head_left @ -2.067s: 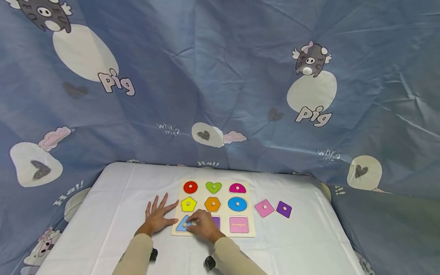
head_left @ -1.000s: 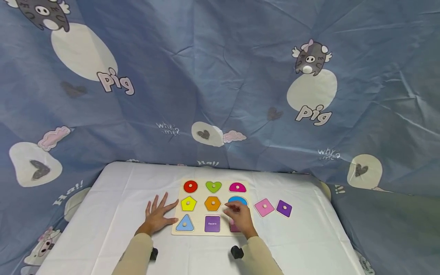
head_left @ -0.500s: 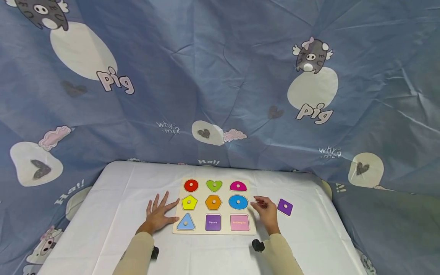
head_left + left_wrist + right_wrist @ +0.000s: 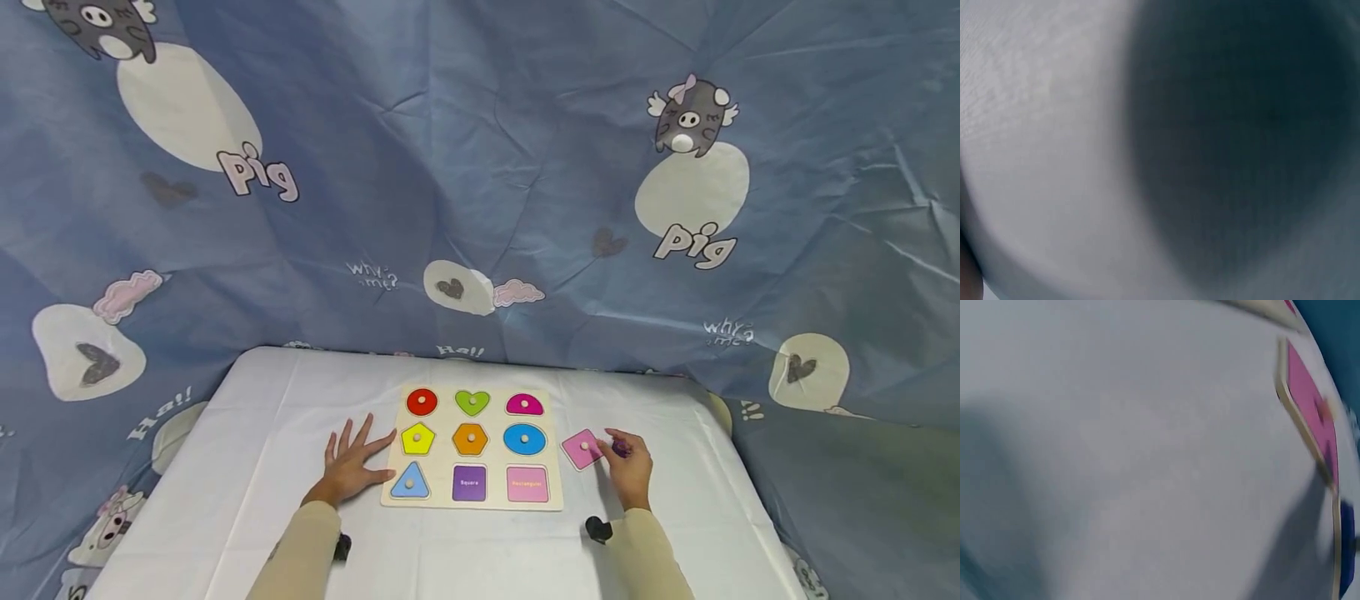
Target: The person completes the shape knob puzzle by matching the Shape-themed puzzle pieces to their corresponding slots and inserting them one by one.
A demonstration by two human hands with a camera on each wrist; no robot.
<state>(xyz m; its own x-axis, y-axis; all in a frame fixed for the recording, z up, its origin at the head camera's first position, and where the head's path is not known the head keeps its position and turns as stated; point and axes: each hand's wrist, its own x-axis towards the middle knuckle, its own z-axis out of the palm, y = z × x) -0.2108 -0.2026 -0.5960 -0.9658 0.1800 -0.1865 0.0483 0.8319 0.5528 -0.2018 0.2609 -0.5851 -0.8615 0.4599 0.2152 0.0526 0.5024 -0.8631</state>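
Note:
In the head view, my left hand (image 4: 345, 471) lies with fingers spread on the cloth, its thumb and forefinger reaching the left edge of a pale wooden shape-puzzle board (image 4: 442, 496). My right hand (image 4: 632, 471) is over the purple square piece (image 4: 621, 447), which shows partly between thumb and forefinger; those two tips are apart. Just left of it lies the pink rectangle piece (image 4: 581, 450) with a small knob. Two bottom recesses hold no piece: the purple square recess (image 4: 469, 482) and the pink rectangle recess (image 4: 528, 483). Neither wrist view shows fingers on a piece.
Knobbed pieces sit in the other recesses, among them the blue triangle (image 4: 409, 482) and blue oval (image 4: 524, 439). A white cloth (image 4: 480, 554) covers the table. Behind it hangs a blue printed curtain (image 4: 480, 192).
My right hand has gone from the blue triangle, across the board and past the pink rectangle piece, to the purple square piece. My left hand has stayed by the board's edge.

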